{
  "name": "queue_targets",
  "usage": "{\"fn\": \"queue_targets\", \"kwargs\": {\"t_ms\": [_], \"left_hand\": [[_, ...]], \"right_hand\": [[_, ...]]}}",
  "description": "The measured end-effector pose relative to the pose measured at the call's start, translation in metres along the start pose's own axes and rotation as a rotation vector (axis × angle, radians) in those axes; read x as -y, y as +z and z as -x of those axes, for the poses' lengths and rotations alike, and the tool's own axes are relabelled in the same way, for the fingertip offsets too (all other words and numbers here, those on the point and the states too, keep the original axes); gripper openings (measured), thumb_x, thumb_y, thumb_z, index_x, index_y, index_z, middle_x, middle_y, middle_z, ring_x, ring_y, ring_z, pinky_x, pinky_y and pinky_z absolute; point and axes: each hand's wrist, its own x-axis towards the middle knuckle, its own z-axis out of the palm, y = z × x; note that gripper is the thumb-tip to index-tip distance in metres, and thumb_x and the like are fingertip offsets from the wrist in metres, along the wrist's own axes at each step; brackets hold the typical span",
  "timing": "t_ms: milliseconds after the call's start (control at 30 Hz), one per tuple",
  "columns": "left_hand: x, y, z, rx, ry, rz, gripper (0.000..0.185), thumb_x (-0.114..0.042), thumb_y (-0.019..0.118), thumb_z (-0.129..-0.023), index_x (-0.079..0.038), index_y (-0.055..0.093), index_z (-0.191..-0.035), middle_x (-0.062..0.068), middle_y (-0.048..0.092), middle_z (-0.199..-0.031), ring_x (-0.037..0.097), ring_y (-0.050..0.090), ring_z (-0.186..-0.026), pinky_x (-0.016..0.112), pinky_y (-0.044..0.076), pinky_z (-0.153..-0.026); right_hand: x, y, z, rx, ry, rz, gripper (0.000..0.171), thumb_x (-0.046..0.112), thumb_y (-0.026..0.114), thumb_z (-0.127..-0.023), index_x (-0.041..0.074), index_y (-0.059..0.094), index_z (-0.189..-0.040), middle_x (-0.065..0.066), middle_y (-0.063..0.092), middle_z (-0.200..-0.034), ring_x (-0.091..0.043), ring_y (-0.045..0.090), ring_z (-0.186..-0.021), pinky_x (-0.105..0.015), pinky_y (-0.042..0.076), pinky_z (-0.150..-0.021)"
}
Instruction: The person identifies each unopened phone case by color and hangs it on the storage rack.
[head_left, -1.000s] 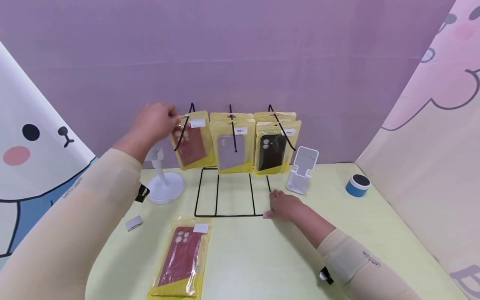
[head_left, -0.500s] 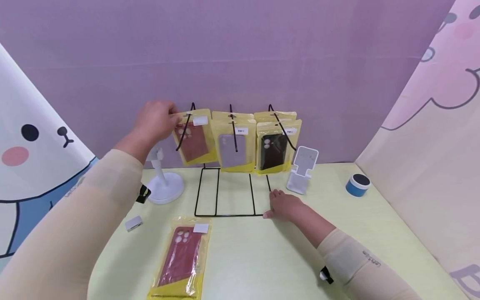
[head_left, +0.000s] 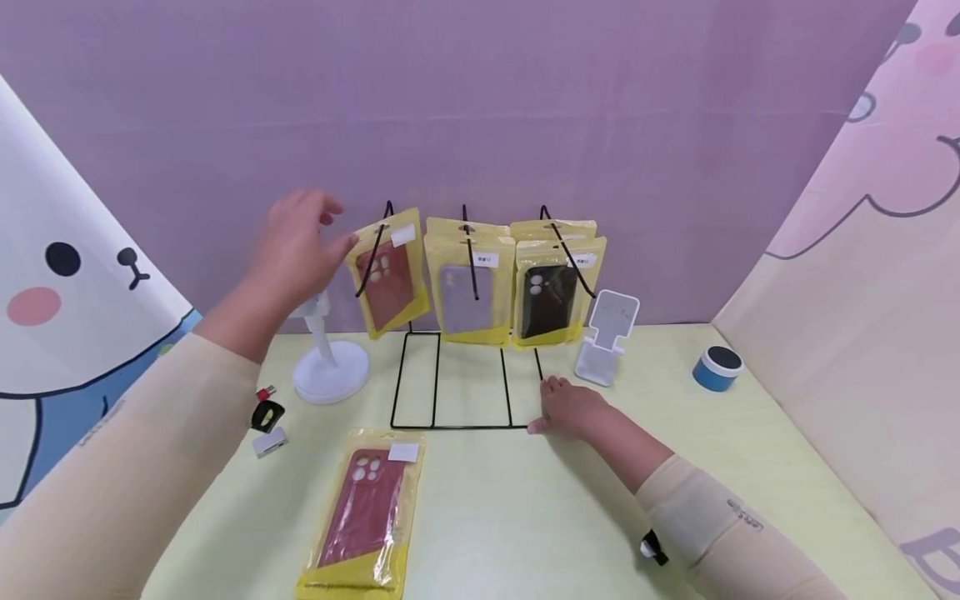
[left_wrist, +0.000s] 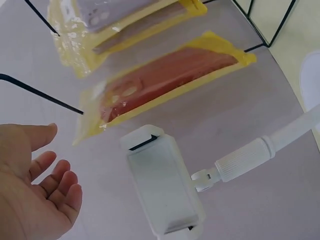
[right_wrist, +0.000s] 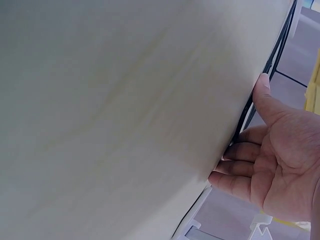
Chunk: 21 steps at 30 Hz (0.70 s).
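Observation:
My left hand (head_left: 296, 242) is beside a bagged red phone case (head_left: 388, 283) that hangs from the left hook (head_left: 371, 262) of a black wire display rack (head_left: 465, 428). Its fingers are spread apart and hold nothing; in the head view the thumb tip overlaps the bag's upper left edge, while the left wrist view shows a gap between thumb and bag. This bag hangs tilted. At the front right corner of the rack's base my right hand (head_left: 570, 408) rests, thumb and fingertips touching wire and table. A second bagged red case (head_left: 363, 508) lies flat at the front.
Bagged lilac (head_left: 467, 298) and black (head_left: 547, 300) cases hang on the other hooks, with more bags behind. A white phone stand (head_left: 330, 371) is left of the rack, a folding stand (head_left: 606, 342) right. A blue round container (head_left: 717, 369) sits farther right.
My left hand has let go of the hanging red case's bag and drawn slightly left, its fingers opening. The bag now tilts more. My right hand stays in place.

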Motion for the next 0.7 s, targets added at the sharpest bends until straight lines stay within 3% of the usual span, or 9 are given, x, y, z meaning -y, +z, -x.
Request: {"fn": "queue_targets", "kwargs": {"t_ms": [233,400,533,700], "left_hand": [[-0.001,-0.004,0.040,-0.079,0.094,0.001,0.036,-0.032,0.060,-0.097,-0.004,0.059,-0.119,0.015,0.053,-0.115,0.034,0.045,-0.107,0.051,0.044,-0.086],[0.002,0.005,0.074,-0.083,0.181,-0.043,0.029,-0.030,0.064,-0.094,-0.005,0.064,-0.108,0.012,0.058,-0.103,0.030,0.050,-0.098,0.048,0.047,-0.080],[0.010,0.020,0.098,0.011,0.167,-0.066,0.030,-0.034,0.065,-0.093,-0.009,0.064,-0.108,0.010,0.061,-0.105,0.027,0.052,-0.097,0.048,0.050,-0.080],[0.024,0.047,0.115,0.173,0.106,-0.053,0.033,-0.040,0.065,-0.093,-0.013,0.063,-0.112,0.007,0.062,-0.107,0.025,0.056,-0.095,0.045,0.055,-0.079]], "right_hand": [[0.000,0.001,-0.001,-0.008,-0.007,-0.003,0.094,0.059,0.058,-0.090,-0.008,0.030,-0.149,-0.027,0.032,-0.155,-0.039,0.032,-0.144,-0.054,0.042,-0.107],[0.000,0.001,0.000,-0.014,-0.010,-0.011,0.093,0.059,0.059,-0.090,-0.008,0.031,-0.149,-0.027,0.032,-0.155,-0.039,0.032,-0.143,-0.055,0.042,-0.106],[0.000,0.001,0.000,-0.012,-0.006,-0.016,0.094,0.059,0.060,-0.089,-0.008,0.031,-0.149,-0.027,0.032,-0.154,-0.039,0.032,-0.143,-0.055,0.043,-0.106],[-0.001,0.001,-0.003,0.001,0.004,-0.011,0.096,0.060,0.058,-0.089,-0.007,0.029,-0.150,-0.026,0.031,-0.156,-0.038,0.031,-0.144,-0.054,0.042,-0.107]]}}
